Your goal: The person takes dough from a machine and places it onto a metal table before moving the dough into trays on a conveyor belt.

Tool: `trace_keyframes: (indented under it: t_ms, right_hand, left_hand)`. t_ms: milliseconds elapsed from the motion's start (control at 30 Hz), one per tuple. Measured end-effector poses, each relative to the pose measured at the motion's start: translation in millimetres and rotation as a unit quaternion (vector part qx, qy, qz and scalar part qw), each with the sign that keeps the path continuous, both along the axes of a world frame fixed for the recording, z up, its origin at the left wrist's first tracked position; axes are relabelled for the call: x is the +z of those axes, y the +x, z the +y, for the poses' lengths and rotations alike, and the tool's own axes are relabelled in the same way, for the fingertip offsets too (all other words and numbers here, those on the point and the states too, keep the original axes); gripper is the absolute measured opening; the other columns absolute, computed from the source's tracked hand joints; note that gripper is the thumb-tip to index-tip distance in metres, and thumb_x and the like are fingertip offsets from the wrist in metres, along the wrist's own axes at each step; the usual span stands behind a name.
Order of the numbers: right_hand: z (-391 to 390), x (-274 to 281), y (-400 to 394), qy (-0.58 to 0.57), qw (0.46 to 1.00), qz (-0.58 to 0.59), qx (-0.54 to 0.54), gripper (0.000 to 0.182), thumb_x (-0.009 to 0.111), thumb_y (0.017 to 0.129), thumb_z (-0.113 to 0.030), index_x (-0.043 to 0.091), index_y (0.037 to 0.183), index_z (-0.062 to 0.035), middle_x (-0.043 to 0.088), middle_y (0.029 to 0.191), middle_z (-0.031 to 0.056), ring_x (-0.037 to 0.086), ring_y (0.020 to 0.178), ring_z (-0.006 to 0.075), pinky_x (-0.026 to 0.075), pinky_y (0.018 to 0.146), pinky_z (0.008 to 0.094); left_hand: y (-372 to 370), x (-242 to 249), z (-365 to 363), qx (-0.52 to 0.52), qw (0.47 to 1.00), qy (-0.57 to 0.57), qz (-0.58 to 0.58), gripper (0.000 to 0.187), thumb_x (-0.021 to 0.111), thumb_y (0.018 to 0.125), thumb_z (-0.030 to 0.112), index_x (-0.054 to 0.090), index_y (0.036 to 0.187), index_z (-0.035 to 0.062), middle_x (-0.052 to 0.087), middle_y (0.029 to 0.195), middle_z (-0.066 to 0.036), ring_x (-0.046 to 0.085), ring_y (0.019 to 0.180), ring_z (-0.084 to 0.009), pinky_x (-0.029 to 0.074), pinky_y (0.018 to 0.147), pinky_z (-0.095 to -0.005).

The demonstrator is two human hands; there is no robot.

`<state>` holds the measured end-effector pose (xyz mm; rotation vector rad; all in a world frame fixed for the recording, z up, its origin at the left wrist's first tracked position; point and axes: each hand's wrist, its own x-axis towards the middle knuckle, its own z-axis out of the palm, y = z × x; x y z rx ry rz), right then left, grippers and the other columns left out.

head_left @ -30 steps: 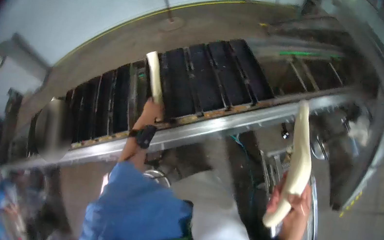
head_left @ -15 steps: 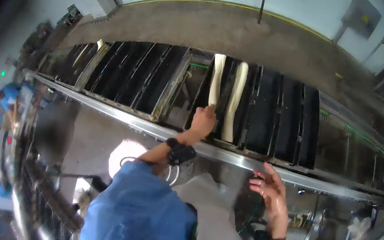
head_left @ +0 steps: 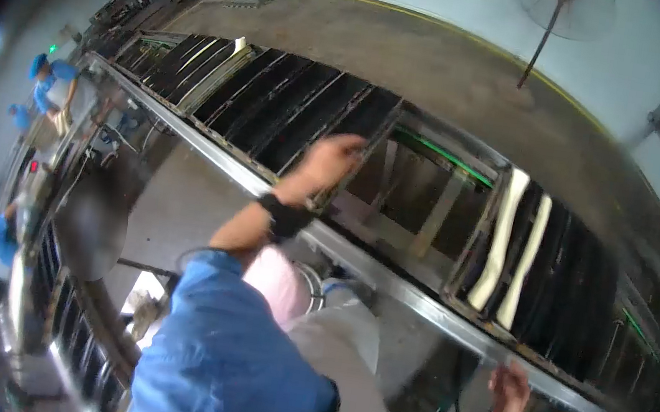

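My left hand (head_left: 329,165) is over the right end of a black multi-channel tray (head_left: 298,105), its fingers smeared by motion and pointing to the right. No dough shows in it. Lower right, my right hand (head_left: 508,390) hangs in front of the metal rail (head_left: 387,281), fingers apart and loosely bent, holding nothing. Beyond it, another black tray (head_left: 566,298) carries two long pale dough strips, one in the leftmost channel (head_left: 501,238) and a thinner one (head_left: 525,263) beside it.
Between the trays is a gap showing the conveyor frame (head_left: 437,166). Farther left, another tray (head_left: 189,68) holds pale strips. People in blue (head_left: 52,83) work along a line at the left. A standing fan (head_left: 544,34) is by the wall.
My left hand has left the near end of a dough strip and now reaches over the tray to the left. The view has turned, and the dough-bearing tray appears farther right.
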<state>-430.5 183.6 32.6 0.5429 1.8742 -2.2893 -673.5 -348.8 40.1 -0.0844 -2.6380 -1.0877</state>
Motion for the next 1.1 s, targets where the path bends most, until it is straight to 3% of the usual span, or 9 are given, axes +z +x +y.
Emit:
trace_keyframes:
  t_ms: [133,400,433,567,767,833,933,1033,1100]
  right_hand:
    - [179,-208,122,0.039,0.989,-0.128,-0.058,0.042,0.051,0.092,-0.026,0.051,0.128,-0.0032,0.06,0.114,0.013,0.058,0.101,0.0234,0.047,0.086,0.0318]
    - [-12,-71,7,0.444,0.856,-0.239,-0.116,0.038,0.055,0.091,-0.024,0.054,0.123,-0.0039,0.061,0.11,0.0108,0.059,0.097,0.0207,0.048,0.082,0.0304]
    - [-18,-70,-4,0.456,0.85,-0.237,-0.113,0.038,0.055,0.09,-0.024,0.054,0.123,-0.004,0.062,0.11,0.0105,0.059,0.097,0.0204,0.048,0.082,0.0302]
    - [-35,-58,-27,0.492,0.835,-0.227,-0.098,0.036,0.057,0.09,-0.023,0.056,0.12,-0.0044,0.062,0.108,0.0094,0.059,0.095,0.019,0.049,0.079,0.0295]
    - [-39,-36,-27,0.516,0.829,-0.196,-0.085,0.033,0.059,0.088,-0.022,0.058,0.116,-0.0049,0.063,0.105,0.0077,0.06,0.092,0.017,0.049,0.076,0.0284]
    - [-58,-36,-15,0.504,0.835,-0.193,-0.105,0.032,0.06,0.088,-0.022,0.059,0.115,-0.0051,0.063,0.104,0.0071,0.06,0.091,0.0164,0.05,0.075,0.0281]
    - [-90,15,-7,0.478,0.846,-0.197,-0.127,0.03,0.061,0.087,-0.021,0.06,0.113,-0.0053,0.064,0.103,0.0063,0.06,0.09,0.0154,0.05,0.074,0.0275]
    - [-82,38,-27,0.439,0.88,-0.157,-0.091,0.029,0.062,0.087,-0.02,0.061,0.111,-0.0056,0.064,0.101,0.0054,0.061,0.089,0.0144,0.05,0.072,0.027]
    - [-54,5,-61,0.661,0.712,-0.235,0.033,0.019,0.064,0.083,-0.017,0.064,0.098,-0.0046,0.063,0.091,0.0083,0.061,0.087,0.0166,0.051,0.073,0.034]
  left_hand:
    - [-34,10,-203,0.257,0.961,-0.099,-0.036,0.04,0.062,0.083,0.022,0.061,0.119,0.0042,0.064,0.112,-0.019,0.061,0.107,-0.032,0.047,0.092,-0.0384]
    - [-82,-59,-538,0.349,0.913,-0.194,-0.088,0.053,0.055,0.089,0.03,0.047,0.128,-0.0037,0.05,0.126,-0.032,0.048,0.121,-0.0422,0.039,0.101,-0.0434]
    - [-79,-82,-598,0.172,0.855,-0.468,-0.146,0.052,0.053,0.091,0.033,0.046,0.129,-0.002,0.048,0.128,-0.033,0.052,0.116,-0.0427,0.041,0.098,-0.045]
    - [-93,-76,-587,0.3,0.901,-0.138,-0.281,0.053,0.04,0.096,0.046,0.065,0.107,0.0008,0.061,0.105,-0.032,0.06,0.099,-0.0442,0.046,0.09,-0.0491]
    - [-95,-84,-546,0.421,0.786,-0.45,0.046,0.045,0.043,0.096,0.041,0.058,0.125,0.0099,0.051,0.13,-0.026,0.049,0.121,-0.041,0.042,0.096,-0.0523]
    - [-86,-107,-664,0.274,0.709,-0.629,-0.164,0.058,0.05,0.092,0.044,0.042,0.137,0.0086,0.043,0.141,-0.019,0.051,0.121,-0.0348,0.043,0.094,-0.0419]
    - [-103,-118,-761,0.339,0.892,-0.223,-0.198,0.045,0.047,0.095,0.038,0.063,0.114,0.0007,0.066,0.105,-0.02,0.063,0.096,-0.0274,0.049,0.08,-0.0399]
    - [-98,-139,-764,0.222,0.898,-0.373,-0.066,0.036,0.045,0.099,0.034,0.062,0.104,0.0025,0.065,0.092,-0.009,0.062,0.078,-0.0217,0.05,0.067,-0.0382]
    - [-110,-124,-751,0.266,0.878,-0.387,-0.095,0.036,0.046,0.098,0.034,0.061,0.106,0.0022,0.065,0.095,-0.01,0.061,0.082,-0.0235,0.049,0.071,-0.0389]
